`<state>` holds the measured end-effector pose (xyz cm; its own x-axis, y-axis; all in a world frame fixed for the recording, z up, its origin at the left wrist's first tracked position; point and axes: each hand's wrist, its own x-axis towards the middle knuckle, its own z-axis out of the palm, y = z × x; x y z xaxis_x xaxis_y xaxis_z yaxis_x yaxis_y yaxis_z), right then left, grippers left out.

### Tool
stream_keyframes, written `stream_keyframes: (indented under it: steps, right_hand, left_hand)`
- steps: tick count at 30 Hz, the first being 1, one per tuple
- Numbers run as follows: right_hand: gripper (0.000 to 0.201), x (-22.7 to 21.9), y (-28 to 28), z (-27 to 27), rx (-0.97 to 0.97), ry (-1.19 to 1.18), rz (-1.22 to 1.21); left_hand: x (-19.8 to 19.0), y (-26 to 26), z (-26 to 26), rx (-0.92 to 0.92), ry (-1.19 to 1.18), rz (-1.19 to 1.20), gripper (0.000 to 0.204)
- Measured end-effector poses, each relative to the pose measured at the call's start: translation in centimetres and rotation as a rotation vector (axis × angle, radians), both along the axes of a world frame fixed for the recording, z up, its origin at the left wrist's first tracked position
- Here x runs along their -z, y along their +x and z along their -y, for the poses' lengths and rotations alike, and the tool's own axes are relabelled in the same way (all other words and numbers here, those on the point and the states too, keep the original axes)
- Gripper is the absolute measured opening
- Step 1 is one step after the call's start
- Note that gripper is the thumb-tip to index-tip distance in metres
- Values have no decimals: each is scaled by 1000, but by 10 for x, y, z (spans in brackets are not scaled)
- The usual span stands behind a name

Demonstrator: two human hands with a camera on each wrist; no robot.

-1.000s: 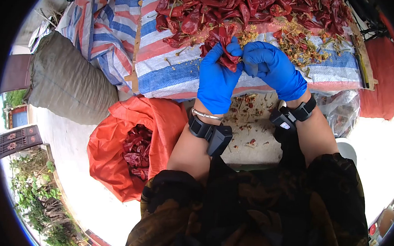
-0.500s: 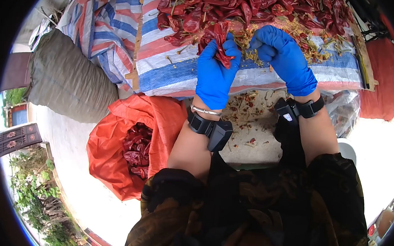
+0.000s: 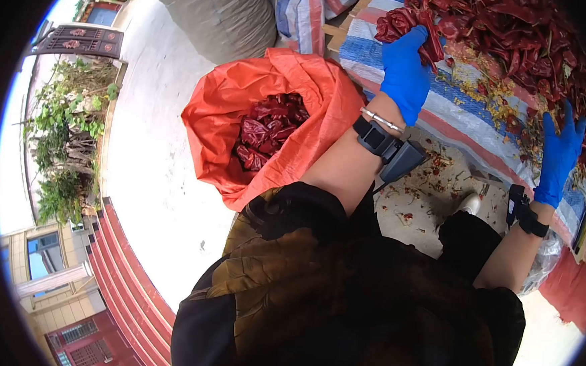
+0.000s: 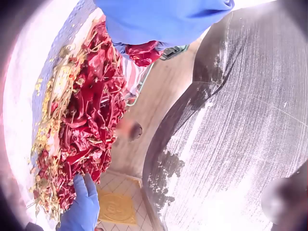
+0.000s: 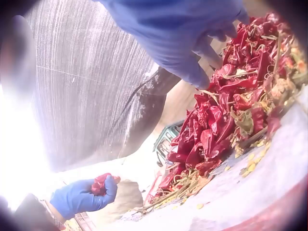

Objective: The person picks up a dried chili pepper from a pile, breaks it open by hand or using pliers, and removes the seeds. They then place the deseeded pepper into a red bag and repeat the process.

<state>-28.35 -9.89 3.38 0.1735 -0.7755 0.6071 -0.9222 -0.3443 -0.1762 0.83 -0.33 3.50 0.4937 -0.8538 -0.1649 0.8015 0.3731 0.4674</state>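
Dried red chili peppers (image 3: 396,25) are gripped in my blue-gloved left hand (image 3: 405,76), at the near-left part of the striped sheet (image 3: 363,46). In the right wrist view they show as a crumpled red bunch (image 5: 101,185) between the fingers and thumb. My right hand (image 3: 560,156), gloved too, reaches toward the right end of the chili pile (image 3: 516,39) with its fingers spread. Its fingertips (image 5: 199,77) are right at the peppers in the right wrist view, and nothing is held there.
An open orange-red sack (image 3: 205,137) with chili peppers (image 3: 269,128) inside stands on the ground at left. Yellow seeds and stems (image 3: 486,94) lie along the pile's near side. Behind the sack is a full grey-green sack (image 3: 216,14). Scraps litter the ground below the sheet.
The head view has swung left, bringing the orange-red sack nearer the middle. My hands have moved far apart; the right hand's curled fingers have spread over the pile. The left hand still holds chili.
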Motion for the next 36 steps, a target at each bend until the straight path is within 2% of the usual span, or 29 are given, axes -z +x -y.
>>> stream_keyframes:
  steps: [1,3,4,6,7,8,9,10,11,12,13,14,15,16,17,18,19,21,22,24,26,28,30,31,34,36]
  right_hand:
    - [50,4,-5,2,-27,33,17]
    - [48,14,-13,9,-67,32,22]
    - [47,13,-14,9,-43,81,38]
    - [43,9,-16,7,-34,114,69]
    - [43,10,-19,6,-29,109,73]
    - [44,11,-23,4,-82,88,86]
    - [45,11,-27,4,-133,65,100]
    - [40,9,-27,3,-100,59,57]
    - [40,6,-24,0,-102,118,103]
    - [40,0,-25,-6,-74,164,151]
    - [39,-6,-22,-14,-104,196,217]
    - [41,-4,-21,-16,-63,165,254]
    - [43,-6,-20,-19,-57,160,240]
    - [44,-6,-18,-21,-40,158,261]
    - [45,-4,-18,-22,-39,146,299]
    - [45,-9,-14,-25,-19,187,306]
    - [45,-10,-13,-26,-12,195,279]
    - [44,-6,-9,-23,-70,184,313]
    - [44,-5,-7,-24,-55,180,313]
    - [43,-5,-3,-23,-103,182,293]
    - [42,-5,2,-21,-128,184,281]
    - [43,3,7,-17,-208,155,243]
    - [45,2,16,-15,-255,188,249]
    - [46,1,22,-15,-309,215,259]
    - [50,2,37,-12,-301,247,239]
    - [52,6,45,-6,-326,279,270]
  left_hand:
    - [2,11,-6,-72,-40,31,28]
    - [-1,44,-27,-194,94,98,29]
    - [-8,58,-42,-249,72,170,28]
    - [0,100,-75,-337,208,283,6]
    - [-2,117,-97,-394,471,366,4]
    - [-3,128,-119,-437,490,576,3]
    - [-1,140,-139,-530,651,681,5]
    - [7,158,-163,-486,685,792,7]
    - [-7,151,-184,-474,807,839,10]
    - [9,171,-203,-439,927,893,19]
    - [29,208,-228,-225,1034,937,37]
    - [28,204,-237,-380,1205,951,68]
    - [15,209,-251,-84,1072,1035,92]
    - [-10,192,-248,-43,1145,981,111]
    - [-15,186,-243,-267,1424,1092,121]
    - [-8,203,-242,-325,1510,1187,126]
    - [-17,203,-232,-380,1508,1315,124]
    - [-35,187,-198,-565,1333,1491,116]
    - [-48,170,-178,-555,1320,1498,116]
    - [-74,120,-129,-636,791,1373,103]
    - [-84,78,-86,-547,501,1303,89]
    - [-81,44,-47,-368,305,1311,81]
    - [-74,0,-15,-248,212,1272,74]
    - [-73,-22,-4,-130,210,1229,69]
    - [-52,-66,17,244,114,956,47]
    - [-33,-83,25,313,108,902,41]
